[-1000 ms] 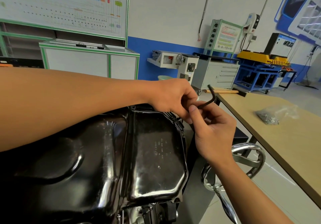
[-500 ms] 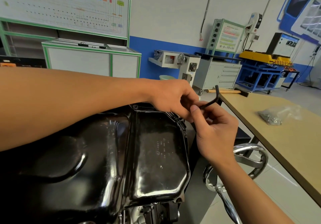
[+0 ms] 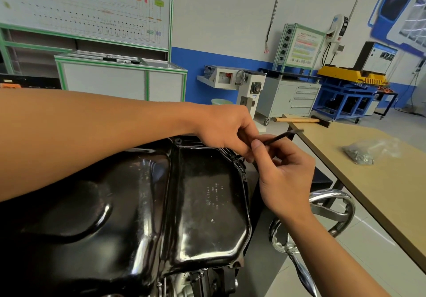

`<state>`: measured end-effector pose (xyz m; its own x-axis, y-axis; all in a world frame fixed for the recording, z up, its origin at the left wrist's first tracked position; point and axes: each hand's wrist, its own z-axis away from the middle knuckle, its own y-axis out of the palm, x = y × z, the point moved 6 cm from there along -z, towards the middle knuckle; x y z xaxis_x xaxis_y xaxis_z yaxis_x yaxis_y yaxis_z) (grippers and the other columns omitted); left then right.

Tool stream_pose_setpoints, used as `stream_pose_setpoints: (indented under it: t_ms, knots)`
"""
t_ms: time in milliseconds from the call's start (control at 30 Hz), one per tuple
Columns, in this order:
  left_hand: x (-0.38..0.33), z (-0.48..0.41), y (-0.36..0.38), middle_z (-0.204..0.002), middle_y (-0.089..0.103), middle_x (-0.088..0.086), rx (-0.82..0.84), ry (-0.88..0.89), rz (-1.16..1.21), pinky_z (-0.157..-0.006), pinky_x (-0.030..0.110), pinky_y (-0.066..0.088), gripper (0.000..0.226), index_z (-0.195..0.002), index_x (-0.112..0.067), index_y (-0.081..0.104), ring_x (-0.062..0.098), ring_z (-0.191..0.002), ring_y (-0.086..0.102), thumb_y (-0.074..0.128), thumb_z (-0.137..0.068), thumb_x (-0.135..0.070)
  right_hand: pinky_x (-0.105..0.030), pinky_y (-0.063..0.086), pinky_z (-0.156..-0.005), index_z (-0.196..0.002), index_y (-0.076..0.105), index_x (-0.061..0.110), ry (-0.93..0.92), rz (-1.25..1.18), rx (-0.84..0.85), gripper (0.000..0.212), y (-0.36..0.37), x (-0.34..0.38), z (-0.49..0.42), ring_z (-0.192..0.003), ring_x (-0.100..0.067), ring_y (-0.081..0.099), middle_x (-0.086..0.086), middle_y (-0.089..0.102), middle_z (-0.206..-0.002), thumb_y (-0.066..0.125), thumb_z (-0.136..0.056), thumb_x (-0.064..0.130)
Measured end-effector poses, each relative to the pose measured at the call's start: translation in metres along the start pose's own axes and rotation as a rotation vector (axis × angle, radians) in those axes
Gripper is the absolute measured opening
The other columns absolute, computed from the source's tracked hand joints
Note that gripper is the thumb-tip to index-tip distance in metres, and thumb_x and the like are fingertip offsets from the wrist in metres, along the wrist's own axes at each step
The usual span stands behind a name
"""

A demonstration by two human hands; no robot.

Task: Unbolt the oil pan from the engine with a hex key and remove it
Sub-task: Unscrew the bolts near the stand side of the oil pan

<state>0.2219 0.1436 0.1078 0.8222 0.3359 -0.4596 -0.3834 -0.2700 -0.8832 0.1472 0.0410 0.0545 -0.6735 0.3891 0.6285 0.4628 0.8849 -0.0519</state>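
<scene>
- The hex key (image 3: 280, 136) has swung. Its free arm, which pointed steeply upward a moment ago, now lies much flatter and reaches out toward the surface (image 3: 380, 188) on the right.
- The right hand (image 3: 284, 179) pinches that arm, thumb pressed on top and fingers curled beneath, and appears to drive the sweep.
- The left hand (image 3: 227, 131) stays at the far right corner of the oil pan (image 3: 207, 195), fingers curled down round the key's lower end. The bolt itself is hidden under them.
- I read this as part of a turn on a bolt at that corner, so loosening is under way, not finished.
- The oil pan has not shifted. It sits, black and glossy, on the engine (image 3: 198, 278) in front of the person, and its rim looks seated wherever it shows.
- A clear bag of small hardware (image 3: 359, 154) lies on the surface, in from its left edge. A wooden-handled mallet (image 3: 297, 119) lies at its far left corner.
- Lifting the pan off remains ahead.
</scene>
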Motion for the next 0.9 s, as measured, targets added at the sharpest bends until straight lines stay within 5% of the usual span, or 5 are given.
stream_pose_setpoints:
  t_ms: [133,367,567,767,900]
  knots:
    - [-0.0031,-0.0054,-0.0009,-0.065,0.057,0.006,-0.077,-0.003,-0.035,-0.067,0.036,0.044,0.019,-0.071,-0.009,0.066,0.013,-0.064,0.05,0.082,-0.078,-0.014,-0.042,0.048,-0.059,-0.089,0.074,0.018,0.005,0.013,0.012,0.009,0.0012,-0.0003,-0.0006,-0.064,-0.032,0.053,-0.009,0.059,-0.068,0.068,-0.09,0.011]
    - [0.002,-0.0001,0.001,-0.077,0.071,-0.008,0.002,0.006,0.041,-0.069,0.013,0.044,0.015,-0.104,-0.008,0.077,-0.003,-0.068,0.058,0.073,-0.089,-0.012,-0.037,0.049,-0.061,-0.085,0.071,0.026,0.005,0.011,-0.022,0.011,-0.0016,-0.0009,-0.0018,-0.065,-0.025,0.056,-0.004,0.06,-0.068,0.068,-0.089,0.016]
    - [0.0032,-0.007,-0.0011,-0.067,0.061,0.003,-0.097,-0.028,-0.029,-0.065,0.028,0.044,0.022,-0.077,-0.003,0.067,0.012,-0.063,0.051,0.084,-0.077,-0.017,-0.041,0.049,-0.06,-0.089,0.074,0.02,-0.004,0.016,0.005,0.011,-0.0009,-0.001,-0.0028,-0.063,-0.033,0.054,-0.008,0.06,-0.066,0.07,-0.09,0.009]
    - [0.0046,-0.0021,0.0016,-0.093,0.076,0.003,0.012,0.009,0.011,-0.082,0.024,0.051,0.019,-0.108,-0.01,0.075,0.013,-0.084,0.068,0.073,-0.09,-0.017,-0.031,0.048,-0.058,-0.087,0.073,0.02,-0.009,0.023,-0.018,0.013,-0.0029,-0.0013,-0.0027,-0.061,-0.028,0.055,-0.007,0.061,-0.065,0.07,-0.09,0.007]
    - [0.0051,-0.0045,-0.0013,-0.074,0.072,-0.008,-0.052,0.02,0.007,-0.068,0.017,0.048,0.006,-0.089,-0.012,0.078,0.003,-0.067,0.06,0.078,-0.085,-0.016,-0.041,0.049,-0.058,-0.087,0.073,0.012,0.006,0.027,0.0,0.007,-0.0025,-0.0025,-0.0021,-0.062,-0.031,0.056,-0.01,0.061,-0.066,0.07,-0.091,0.007]
